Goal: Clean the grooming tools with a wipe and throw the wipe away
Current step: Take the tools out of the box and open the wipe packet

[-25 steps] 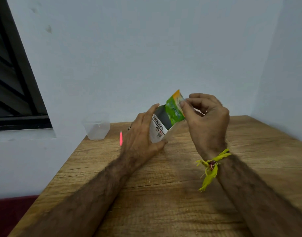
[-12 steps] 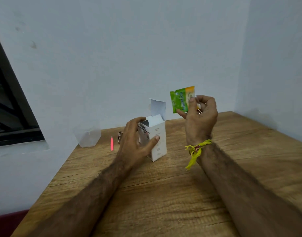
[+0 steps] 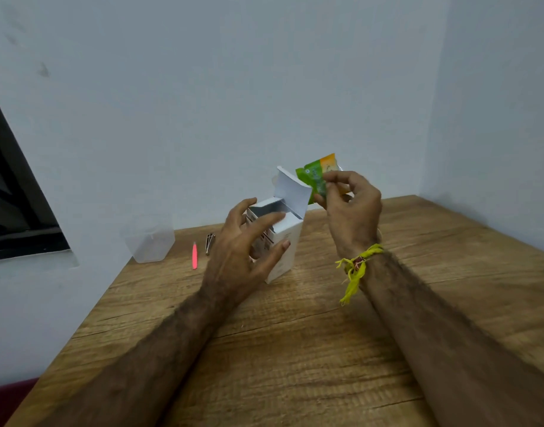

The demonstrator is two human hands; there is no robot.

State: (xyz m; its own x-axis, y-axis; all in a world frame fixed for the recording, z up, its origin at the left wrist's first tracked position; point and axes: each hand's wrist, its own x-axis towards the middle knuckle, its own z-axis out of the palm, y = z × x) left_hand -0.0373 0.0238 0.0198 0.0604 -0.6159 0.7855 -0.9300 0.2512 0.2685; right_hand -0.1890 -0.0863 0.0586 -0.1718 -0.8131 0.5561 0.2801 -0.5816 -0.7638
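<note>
We find the box standing upright on the table, lid flap raised. Left of it lie the nail clipper, then the tweezers, then the container nearest the wall. The sachet sits above the box's right side.

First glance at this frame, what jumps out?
The bright green and orange sachet, pinched in the right hand above the table's far edge, draws the eye first. Beside it stands a white carton with its flap open, the left hand loosely around it. Left of that lies a vivid pink tool on the wooden table.
</note>
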